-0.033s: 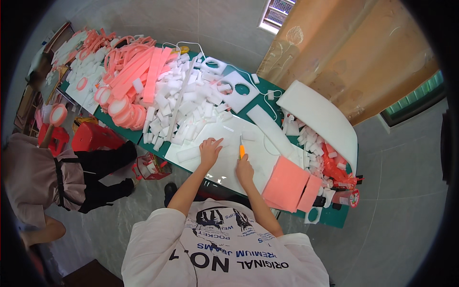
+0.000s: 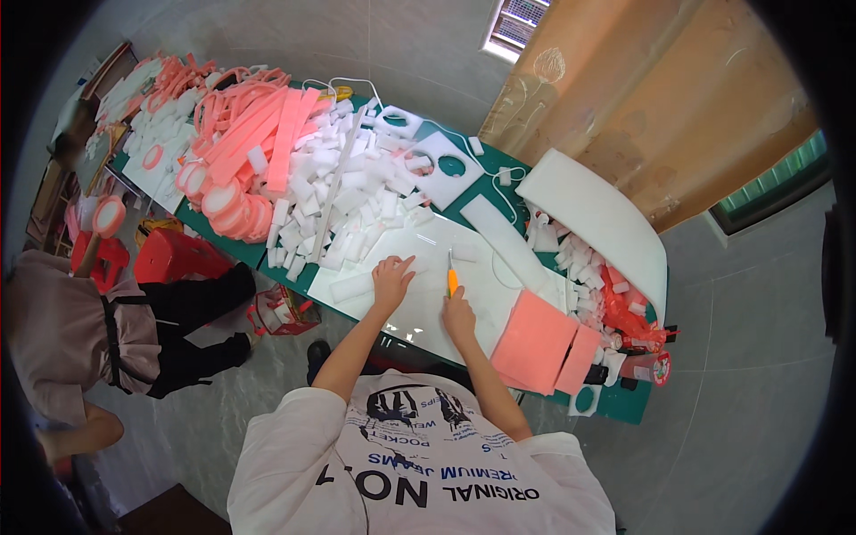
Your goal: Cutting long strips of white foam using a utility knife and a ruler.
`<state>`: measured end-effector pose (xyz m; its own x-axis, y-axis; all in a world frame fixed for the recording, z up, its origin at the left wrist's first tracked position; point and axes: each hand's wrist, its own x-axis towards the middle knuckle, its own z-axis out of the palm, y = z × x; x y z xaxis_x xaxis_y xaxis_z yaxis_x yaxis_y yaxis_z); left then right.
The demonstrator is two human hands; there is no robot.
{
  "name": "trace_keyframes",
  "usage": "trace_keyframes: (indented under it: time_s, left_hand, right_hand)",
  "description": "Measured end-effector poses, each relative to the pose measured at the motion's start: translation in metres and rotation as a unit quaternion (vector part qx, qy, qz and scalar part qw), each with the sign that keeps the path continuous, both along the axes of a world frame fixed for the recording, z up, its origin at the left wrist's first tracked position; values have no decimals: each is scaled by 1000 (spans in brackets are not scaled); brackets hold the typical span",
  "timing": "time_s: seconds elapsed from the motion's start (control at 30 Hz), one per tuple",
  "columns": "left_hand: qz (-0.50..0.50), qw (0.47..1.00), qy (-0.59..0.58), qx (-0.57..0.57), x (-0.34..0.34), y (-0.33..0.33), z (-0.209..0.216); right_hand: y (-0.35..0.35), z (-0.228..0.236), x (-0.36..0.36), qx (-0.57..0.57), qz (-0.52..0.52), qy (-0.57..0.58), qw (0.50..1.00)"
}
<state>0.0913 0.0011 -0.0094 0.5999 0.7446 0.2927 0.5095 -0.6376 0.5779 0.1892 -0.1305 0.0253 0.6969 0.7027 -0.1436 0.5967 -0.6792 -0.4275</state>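
Note:
My right hand [image 2: 458,316] grips a utility knife [image 2: 452,283] by its orange handle, the blade pointing away from me. The blade tip lies against a white foam strip on a glossy white board [image 2: 419,312]; one end of the strip, a short foam piece [image 2: 463,253], shows just right of the blade. To the left, my left hand [image 2: 390,281] rests with its fingers spread, the fingertips at the strip. A longer white foam piece [image 2: 352,287] extends out on the far side of that hand, toward the board's left edge. Whether the strip is one piece under my hand is hidden.
A heap of white foam blocks [image 2: 357,192] and pink foam strips [image 2: 259,134] fills the table's left. Pink foam sheets [image 2: 535,343] lie right of my knife hand. A large white foam slab [image 2: 593,223] leans at the right. Another person [image 2: 80,330] is at the left.
My right hand and the knife have shifted very slightly to the right. My left hand stays in place.

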Motion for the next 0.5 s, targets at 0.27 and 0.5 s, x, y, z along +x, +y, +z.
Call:
trace_keyframes:
  time_s: [0.27, 0.5]
  left_hand:
    - [17, 998, -18, 59, -34, 12, 0]
    - [23, 999, -19, 10, -38, 11, -2]
  right_hand:
    - [-2, 19, -32, 8, 62, 11, 998]
    - [12, 7, -53, 13, 104, 56, 993]
